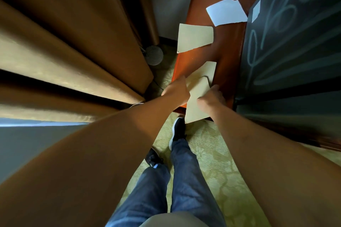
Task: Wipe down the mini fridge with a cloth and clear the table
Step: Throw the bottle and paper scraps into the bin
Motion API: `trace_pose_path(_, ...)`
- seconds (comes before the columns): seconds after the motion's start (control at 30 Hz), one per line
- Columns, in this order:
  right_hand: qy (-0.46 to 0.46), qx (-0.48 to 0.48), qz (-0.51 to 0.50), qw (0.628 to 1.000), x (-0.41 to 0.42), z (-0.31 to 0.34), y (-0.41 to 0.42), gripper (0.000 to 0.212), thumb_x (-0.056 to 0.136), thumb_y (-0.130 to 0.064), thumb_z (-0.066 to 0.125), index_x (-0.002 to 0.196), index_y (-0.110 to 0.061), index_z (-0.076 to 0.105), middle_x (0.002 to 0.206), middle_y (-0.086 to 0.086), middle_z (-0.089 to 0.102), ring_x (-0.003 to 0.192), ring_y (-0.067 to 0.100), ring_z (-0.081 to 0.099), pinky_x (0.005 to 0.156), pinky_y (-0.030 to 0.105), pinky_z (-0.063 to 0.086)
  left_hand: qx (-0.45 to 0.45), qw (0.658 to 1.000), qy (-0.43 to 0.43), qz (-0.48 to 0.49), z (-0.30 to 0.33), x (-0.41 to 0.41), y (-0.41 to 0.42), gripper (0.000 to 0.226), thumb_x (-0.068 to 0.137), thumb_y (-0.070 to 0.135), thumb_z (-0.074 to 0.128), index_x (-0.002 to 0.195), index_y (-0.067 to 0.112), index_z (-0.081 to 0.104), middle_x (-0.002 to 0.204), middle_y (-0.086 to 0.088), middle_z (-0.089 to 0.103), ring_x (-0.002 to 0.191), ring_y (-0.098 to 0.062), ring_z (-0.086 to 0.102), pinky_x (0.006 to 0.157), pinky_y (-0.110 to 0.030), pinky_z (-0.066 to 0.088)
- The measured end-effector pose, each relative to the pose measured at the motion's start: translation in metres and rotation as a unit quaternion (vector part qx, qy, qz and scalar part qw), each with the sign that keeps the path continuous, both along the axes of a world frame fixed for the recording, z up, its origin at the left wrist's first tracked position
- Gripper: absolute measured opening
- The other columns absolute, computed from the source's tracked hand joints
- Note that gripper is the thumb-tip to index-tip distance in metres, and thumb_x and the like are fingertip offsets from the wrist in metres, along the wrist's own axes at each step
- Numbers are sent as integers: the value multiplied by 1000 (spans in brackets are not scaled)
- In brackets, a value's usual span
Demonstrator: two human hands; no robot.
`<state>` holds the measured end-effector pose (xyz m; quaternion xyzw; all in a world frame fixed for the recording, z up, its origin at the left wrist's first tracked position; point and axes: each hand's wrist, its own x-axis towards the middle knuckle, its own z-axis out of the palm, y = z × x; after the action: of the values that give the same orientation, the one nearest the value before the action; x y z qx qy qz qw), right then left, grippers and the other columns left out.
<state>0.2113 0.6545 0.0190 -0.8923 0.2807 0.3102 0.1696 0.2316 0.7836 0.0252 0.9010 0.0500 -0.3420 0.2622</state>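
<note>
Fig.: Left hand (176,89) and right hand (212,97) both gripped a tan folder (197,101) at the near edge of the tabletop (227,57), folder overhanging twd. the person. A 2nd tan folder (209,70) lay just beyond the hands, a 3rd (194,37) farther out, white papers (226,12) farthest. Dark mini fridge (295,42) stood right of the right hand.

Materials and finishes at the wooden surface

The surface (227,55) is reddish-brown wood, smooth with a glossy sheen. The folders (197,97) on it are matt tan card. The sheets (226,12) are plain white matt paper. The fridge (295,42) has a dark matt face bearing pale, chalk-like streaks. The curtains (73,42) are heavy tan cloth. The carpet (212,162) is a ribbed, patterned green weave. The trousers (186,180) are blue denim.
</note>
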Motion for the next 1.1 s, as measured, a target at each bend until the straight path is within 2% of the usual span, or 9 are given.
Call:
trace_pose_path(0.2,20,45,66,997,-32,11,49,63,94,-15,56,149,-8,26,139,15,56,121,35,61,84,35,49,-5,998,52,17,5,-46,63,44,91,13,57,135,17,49,122,-7,62,105,-29,60,81,-36,50)
trace_pose_path(0.3,41,78,80,993,-46,13,78,46,95,-15,56,137,-7,39,129,14,61,112,34,63,75,34,46,8,997,71,34,7,-65,97,36,93,12,56,129,14,51,115,-9,61,95,-27,56,75,-34,43)
trace_pose_path(0.5,50,88,127,987,-68,9,133,39,92,-16,58,130,-9,56,125,12,67,113,33,65,84,35,55,25,989,114,94,-4,-110,157,56,92,14,60,146,17,46,131,-8,60,116,-29,59,91,-35,52)
trace_pose_path(0.6,77,99,149,981,-81,-2,150,27,90,-15,57,114,-6,66,117,11,70,103,32,68,75,33,55,8,983,123,138,-22,-132,177,42,94,17,57,136,18,56,115,0,60,104,-22,58,79,-28,43)
trace_pose_path(0.73,87,99,153,979,-98,-34,158,35,92,-17,57,126,-8,61,118,10,64,109,35,66,89,37,57,8,975,159,157,-48,-156,188,35,98,13,55,133,8,56,121,-10,62,119,-28,58,91,-34,46)
trace_pose_path(0.87,97,99,128,982,-113,-75,158,19,85,-16,56,103,-11,60,88,11,72,84,33,73,79,45,63,20,964,178,198,-89,-176,197,33,90,14,58,121,5,60,111,-14,69,104,-32,68,74,-35,52)
trace_pose_path(0.93,107,94,127,982,-118,-96,158,11,84,-13,55,92,-8,60,79,11,73,77,32,73,78,43,63,12,957,193,215,-113,-187,200,35,85,13,60,119,7,61,104,-13,71,96,-31,70,76,-38,58)
trace_pose_path(1.03,127,98,104,981,-125,-123,160,24,84,-12,52,107,-4,56,81,13,73,82,33,74,79,38,59,4,952,206,225,-139,-200,203,33,87,14,60,120,10,64,106,-11,70,98,-31,70,84,-41,60)
trace_pose_path(1.1,148,138,49,978,-131,-138,163,37,91,-12,50,127,-2,52,103,19,71,96,35,73,72,37,56,8,950,210,232,-153,-207,206,30,94,15,57,122,5,63,104,-10,65,106,-33,66,79,-35,52)
